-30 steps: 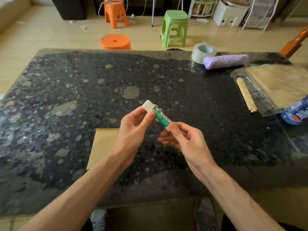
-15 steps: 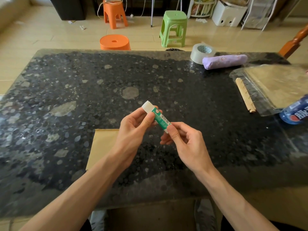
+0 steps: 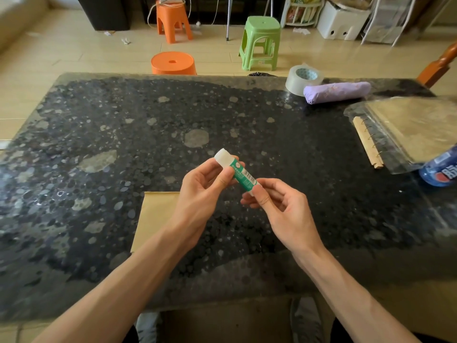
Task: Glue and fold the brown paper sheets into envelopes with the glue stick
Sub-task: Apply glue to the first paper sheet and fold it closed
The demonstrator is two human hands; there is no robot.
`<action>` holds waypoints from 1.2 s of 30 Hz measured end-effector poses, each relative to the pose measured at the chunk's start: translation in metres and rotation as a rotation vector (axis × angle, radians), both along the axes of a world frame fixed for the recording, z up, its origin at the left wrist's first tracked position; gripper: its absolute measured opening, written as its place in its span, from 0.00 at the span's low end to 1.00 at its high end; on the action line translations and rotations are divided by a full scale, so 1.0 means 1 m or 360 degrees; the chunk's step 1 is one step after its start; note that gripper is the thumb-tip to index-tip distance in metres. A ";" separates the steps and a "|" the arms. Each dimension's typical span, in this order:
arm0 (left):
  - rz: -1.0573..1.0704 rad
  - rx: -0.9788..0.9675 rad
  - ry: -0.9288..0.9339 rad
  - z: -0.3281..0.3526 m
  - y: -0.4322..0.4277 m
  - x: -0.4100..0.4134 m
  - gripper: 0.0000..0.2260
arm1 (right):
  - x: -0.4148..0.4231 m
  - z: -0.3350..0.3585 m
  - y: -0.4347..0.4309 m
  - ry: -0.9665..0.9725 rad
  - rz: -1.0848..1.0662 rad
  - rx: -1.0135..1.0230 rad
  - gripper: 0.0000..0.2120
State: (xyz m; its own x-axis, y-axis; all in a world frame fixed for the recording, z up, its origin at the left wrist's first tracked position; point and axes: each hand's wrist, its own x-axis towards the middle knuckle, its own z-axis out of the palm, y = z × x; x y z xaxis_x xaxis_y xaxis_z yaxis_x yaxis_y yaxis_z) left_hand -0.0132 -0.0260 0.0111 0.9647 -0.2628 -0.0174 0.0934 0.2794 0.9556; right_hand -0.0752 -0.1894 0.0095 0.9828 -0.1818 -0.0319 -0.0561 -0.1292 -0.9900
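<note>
A green glue stick (image 3: pixel 243 176) with a white cap is held slanted above the dark speckled table (image 3: pixel 99 134). My left hand (image 3: pixel 202 194) grips its upper, cap end with thumb and fingers. My right hand (image 3: pixel 282 211) pinches its lower end between thumb and fingertips. The cap is on the stick. A brown paper sheet (image 3: pixel 153 216) lies flat on the table under my left wrist, partly hidden by the forearm.
At the right lie a clear plastic bag of brown sheets (image 3: pixel 415 129), a blue bottle (image 3: pixel 442 169), a purple roll (image 3: pixel 336 91) and a tape roll (image 3: pixel 303 78). Orange stools (image 3: pixel 173 63) and a green stool (image 3: pixel 261 40) stand beyond the far edge.
Both hands keep hold of the glue stick; the fingers of my right hand have shifted slightly on its lower end. The stick's position is nearly the same.
</note>
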 end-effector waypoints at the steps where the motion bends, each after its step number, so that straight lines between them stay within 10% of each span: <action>1: 0.0007 -0.0005 0.0001 0.000 0.000 0.000 0.11 | 0.000 0.000 0.000 -0.0027 -0.0020 0.0001 0.14; 27: 0.0041 0.0266 -0.0086 -0.004 0.000 0.001 0.10 | 0.003 -0.011 0.001 -0.0240 -0.0023 -0.0543 0.24; 36: -0.0023 0.0342 -0.0070 -0.007 0.004 0.009 0.11 | 0.026 -0.017 0.010 -0.0295 -0.0075 -0.0725 0.12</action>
State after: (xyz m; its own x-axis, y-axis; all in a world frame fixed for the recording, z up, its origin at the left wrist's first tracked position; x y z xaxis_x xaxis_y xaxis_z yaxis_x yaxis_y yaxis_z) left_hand -0.0041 -0.0217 0.0040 0.9618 -0.2717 -0.0324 0.0527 0.0676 0.9963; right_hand -0.0491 -0.1792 -0.0070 0.9548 -0.1810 0.2356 0.0994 -0.5527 -0.8274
